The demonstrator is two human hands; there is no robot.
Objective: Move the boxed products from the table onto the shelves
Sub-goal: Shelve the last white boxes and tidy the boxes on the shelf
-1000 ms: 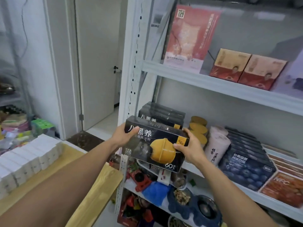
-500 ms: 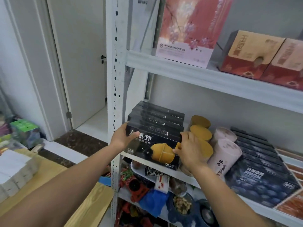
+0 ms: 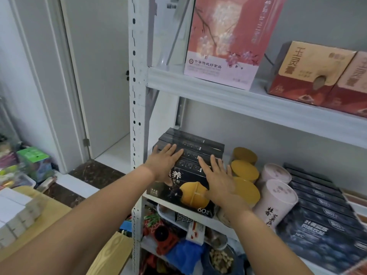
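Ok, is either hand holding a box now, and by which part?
Nothing is gripped: the left hand and the right hand lie flat, fingers straight, on top of the black boxes.

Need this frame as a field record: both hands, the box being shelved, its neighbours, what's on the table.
left hand: flat, fingers straight, resting on the tops of the row of black boxes
right hand: flat, fingers straight, lying over the top right of the front black box with the yellow picture
front box: upright on a shelf of the white metal rack, at the front of the row
right neighbours: yellow-lidded round tins, then pale pink tubes
table: small white boxes on the wood-grain table
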